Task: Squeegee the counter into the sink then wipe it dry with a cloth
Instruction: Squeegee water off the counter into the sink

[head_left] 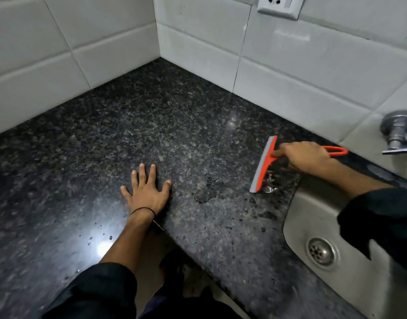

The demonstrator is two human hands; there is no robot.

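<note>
From the head camera, a dark speckled granite counter (151, 125) filled the corner between two white tiled walls (289, 65), with a steel sink (312, 215) set into it at the right and its round drain (321, 251) near the front. The orange squeegee (265, 165) stood on the counter just left of the sink's far left corner, its grey rubber strip touching the stone and running from far to near with a slight slant. The right hand (306, 158) grasped its handle, fingers curled round it and the forefinger stretched along the stem toward the blade head; the handle's looped end stuck out to the right past the hand. A shallow puddle (209, 192) lay on the stone just left of the blade's near end, and a few bright drops (270, 187) sat beside that end on the sink side. Smaller drops were scattered over the nearer counter. The left hand (147, 192) lay flat and relaxed on the counter, fingers spread, holding nothing, well to the left of the squeegee and close to the front edge; a thin dark band (142, 211) circled its wrist. Both forearms came out of dark sleeves. A chrome tap (398, 132) jutted from the right wall above the sink, and a white socket (278, 5) sat high on the far wall.
</note>
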